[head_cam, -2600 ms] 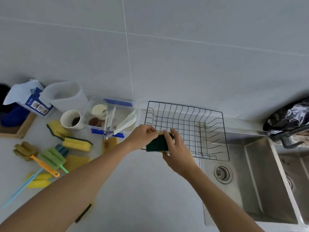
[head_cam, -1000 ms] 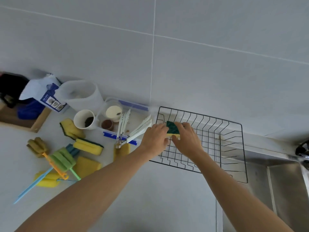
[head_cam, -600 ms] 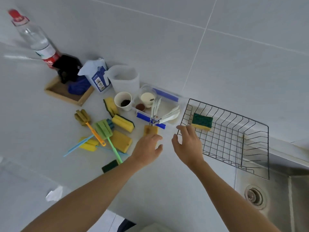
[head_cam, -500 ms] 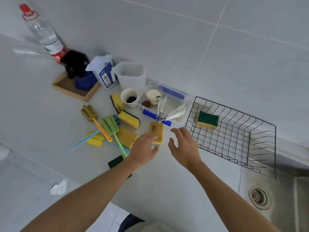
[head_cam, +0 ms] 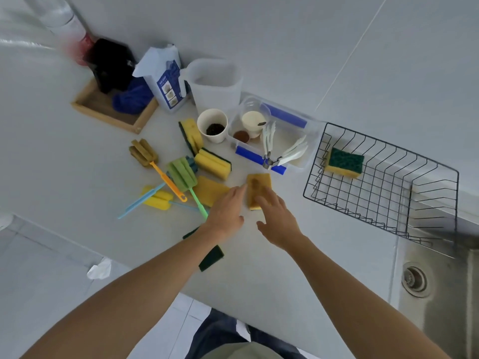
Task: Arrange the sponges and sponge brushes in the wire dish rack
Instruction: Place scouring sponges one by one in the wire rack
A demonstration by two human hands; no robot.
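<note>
on the counter, both hands [head_cam: 278,220] now reach the stained sponge [head_cam: 258,186].

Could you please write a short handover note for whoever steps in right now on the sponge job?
Left hand: open, fingertips at the left edge of the stained yellow sponge on the counter.
Right hand: open, fingers resting on that same sponge; not gripped yet.
Done: one green-topped sponge lies in the wire dish rack, far left corner.
Left: the stained sponge, the other sponges by the cup, a dark one under the left forearm, and the sponge brushes.
</note>
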